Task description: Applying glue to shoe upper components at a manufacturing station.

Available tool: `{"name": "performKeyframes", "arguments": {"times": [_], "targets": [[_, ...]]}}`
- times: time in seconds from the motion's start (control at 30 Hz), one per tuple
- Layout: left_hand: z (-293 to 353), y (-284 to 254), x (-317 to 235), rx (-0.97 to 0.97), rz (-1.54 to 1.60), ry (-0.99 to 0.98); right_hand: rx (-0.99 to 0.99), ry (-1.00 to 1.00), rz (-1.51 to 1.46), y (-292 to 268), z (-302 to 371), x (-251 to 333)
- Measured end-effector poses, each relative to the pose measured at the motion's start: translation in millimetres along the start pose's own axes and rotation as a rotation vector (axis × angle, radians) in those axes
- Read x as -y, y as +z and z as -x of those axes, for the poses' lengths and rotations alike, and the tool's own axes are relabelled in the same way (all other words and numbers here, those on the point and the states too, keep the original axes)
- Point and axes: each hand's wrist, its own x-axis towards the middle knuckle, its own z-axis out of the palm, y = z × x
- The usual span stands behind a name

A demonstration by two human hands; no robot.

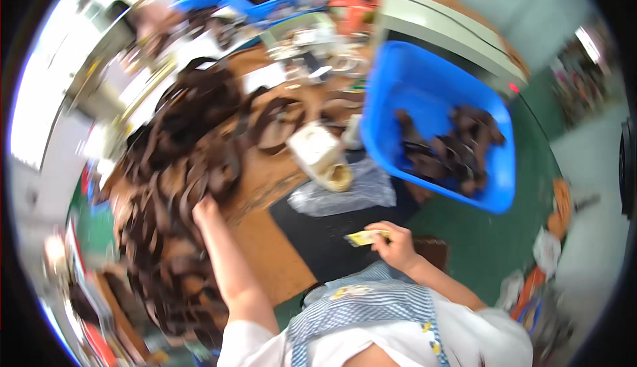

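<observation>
My left hand (207, 210) reaches into a large tangled heap of dark brown straps (179, 224) on the left of the table. It touches the heap's right side; its fingers are blurred and partly lost among the straps, so their grip is unclear. In front of my body, my right hand (396, 246) is closed on a small flat yellow object (363, 237); its tip sticks out to the left past the fingers, too blurred to name. Below and beyond that hand lies a dark mat (318, 234) on the wooden table (269, 251).
To the right stands a blue plastic bin (507, 161) with several brown strap pieces (458, 148) inside. A white box-shaped object (315, 145), a roll of pale tape (338, 177) and a clear plastic bag (345, 191) lie mid-table. More blue bins (262, 9) stand at the back.
</observation>
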Motion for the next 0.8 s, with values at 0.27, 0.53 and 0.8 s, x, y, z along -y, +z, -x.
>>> {"name": "performKeyframes", "arguments": {"times": [0.27,0.53,0.8], "targets": [[71,144,-139,-0.289,0.574,-0.195,-0.202,0.074,-0.043,-30,23,-44],[242,467,-244,1.309,-0.321,0.866,-0.361,0.097,-0.030,-56,55,-79],[248,592,-170,1.763,-1.172,1.094,-0.458,0.159,-0.085,-83,82,-91]]}}
